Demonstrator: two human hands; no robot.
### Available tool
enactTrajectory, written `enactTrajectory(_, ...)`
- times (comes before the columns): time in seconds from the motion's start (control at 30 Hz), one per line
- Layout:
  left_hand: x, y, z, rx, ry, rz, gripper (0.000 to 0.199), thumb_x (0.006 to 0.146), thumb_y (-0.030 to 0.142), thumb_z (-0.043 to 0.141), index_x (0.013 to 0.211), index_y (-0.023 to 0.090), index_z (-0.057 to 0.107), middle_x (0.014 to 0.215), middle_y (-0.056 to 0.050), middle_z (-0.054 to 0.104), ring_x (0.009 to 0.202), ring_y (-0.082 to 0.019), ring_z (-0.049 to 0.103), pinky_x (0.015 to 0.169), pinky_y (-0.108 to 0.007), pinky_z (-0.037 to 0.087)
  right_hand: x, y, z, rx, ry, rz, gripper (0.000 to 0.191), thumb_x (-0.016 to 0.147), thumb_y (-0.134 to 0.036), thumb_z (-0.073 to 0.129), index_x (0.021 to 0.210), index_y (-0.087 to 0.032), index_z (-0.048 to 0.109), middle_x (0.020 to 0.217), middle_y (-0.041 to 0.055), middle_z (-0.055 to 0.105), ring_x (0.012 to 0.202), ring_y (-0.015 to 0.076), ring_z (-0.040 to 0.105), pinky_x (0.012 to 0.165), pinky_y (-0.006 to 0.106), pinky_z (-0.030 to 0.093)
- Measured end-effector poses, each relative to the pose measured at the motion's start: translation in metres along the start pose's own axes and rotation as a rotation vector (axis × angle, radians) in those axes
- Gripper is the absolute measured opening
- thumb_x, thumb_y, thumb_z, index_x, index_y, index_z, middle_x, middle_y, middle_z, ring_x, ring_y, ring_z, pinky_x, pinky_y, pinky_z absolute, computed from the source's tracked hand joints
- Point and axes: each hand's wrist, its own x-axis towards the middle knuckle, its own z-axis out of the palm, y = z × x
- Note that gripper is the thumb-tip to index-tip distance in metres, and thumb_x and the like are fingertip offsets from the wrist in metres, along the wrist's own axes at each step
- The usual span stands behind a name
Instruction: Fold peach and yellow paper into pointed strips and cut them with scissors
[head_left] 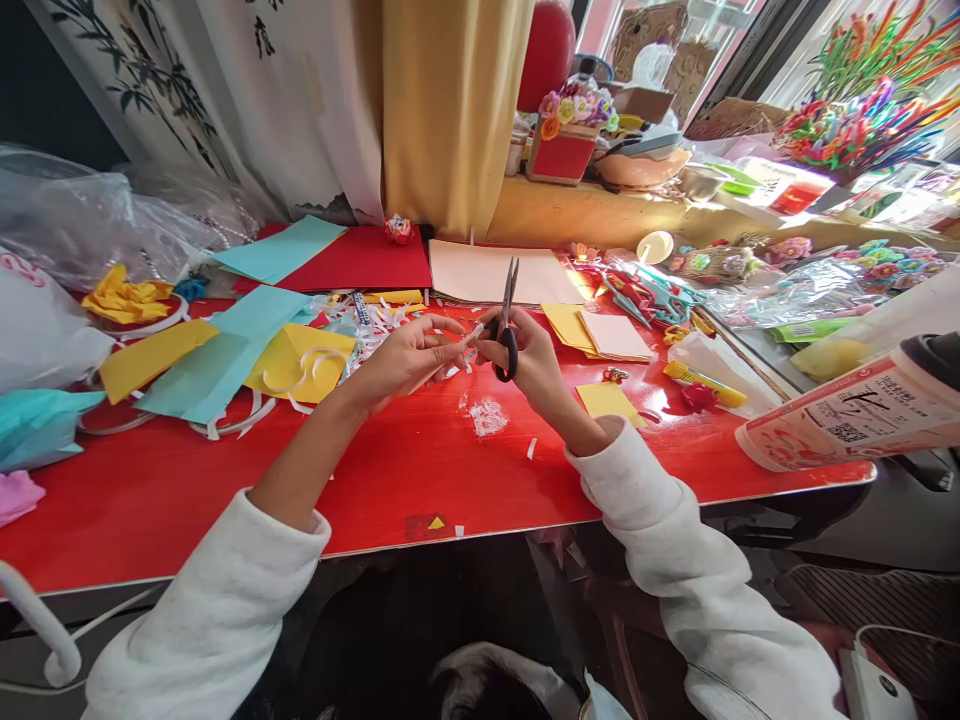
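My right hand (pixel 536 365) is closed on black-handled scissors (pixel 509 290), with the blades pointing up and away from me. The fingertips of my left hand (pixel 405 362) are pinched together just left of the scissors. Between the fingertips of both hands is a small pale piece of paper (pixel 472 336), partly covered by the fingers. Beneath them on the red table (pixel 420 470) lie a whitish patch (pixel 488 417) and a few white paper scraps (pixel 532 448).
Yellow (pixel 304 360) and light-blue paper (pixel 225 355) lie to the left, beside white strips. Pink sheets (pixel 499 270) are at the back. Small yellow and pink squares (pixel 615 335), a glue stick (pixel 705 385) and a large tilted cup (pixel 840 415) are on the right.
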Motion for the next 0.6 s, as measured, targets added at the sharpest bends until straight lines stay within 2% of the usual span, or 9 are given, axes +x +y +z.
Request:
enactTrajectory(0.13,0.0004,0.0007,-0.0032,0.059,-0.002,0.003,0.031,0.071,0.037,0.063,0.094,0.016,0.06,0.068,-0.002,0.06,0.05,-0.006,0.045,0.046,-0.018,0.031,0.0003,-0.0002,-0.0007,-0.006,0.019,-0.003,0.027,0.072,-0.029,0.059,0.094,-0.02,0.046,0.074,-0.0024,0.055,0.061,0.0074,0.053,0.053,0.021,0.041)
enactTrajectory(0.23,0.0009,0.0012,-0.0041,0.067,-0.013,0.001,0.03,0.072,0.035,0.063,0.095,0.015,0.061,0.07,-0.002,0.061,0.052,-0.006,0.047,0.048,-0.019,0.033,0.0006,0.0004,-0.0013,-0.026,0.031,-0.016,0.026,0.071,-0.027,0.059,0.094,-0.02,0.047,0.074,-0.0023,0.055,0.061,0.0072,0.052,0.055,0.021,0.042)
enactTrajectory(0.4,0.0007,0.002,-0.0036,0.096,0.009,0.021,0.024,0.07,0.03,0.065,0.088,0.014,0.06,0.071,-0.002,0.062,0.062,-0.011,0.056,0.061,-0.024,0.042,0.0014,0.0026,-0.0016,-0.064,0.022,-0.027,0.026,0.07,-0.024,0.059,0.094,-0.02,0.048,0.076,-0.0012,0.056,0.067,0.0086,0.053,0.062,0.024,0.044)
enactTrajectory(0.6,-0.0007,0.0039,-0.0045,0.27,-0.065,0.052,0.028,0.073,0.038,0.06,0.089,0.014,0.06,0.079,-0.004,0.063,0.07,-0.014,0.06,0.07,-0.027,0.044,0.0014,0.0035,-0.0028,-0.129,0.0,-0.029,0.025,0.07,-0.017,0.055,0.094,-0.019,0.049,0.078,-0.0003,0.057,0.075,0.0105,0.055,0.063,0.023,0.043)
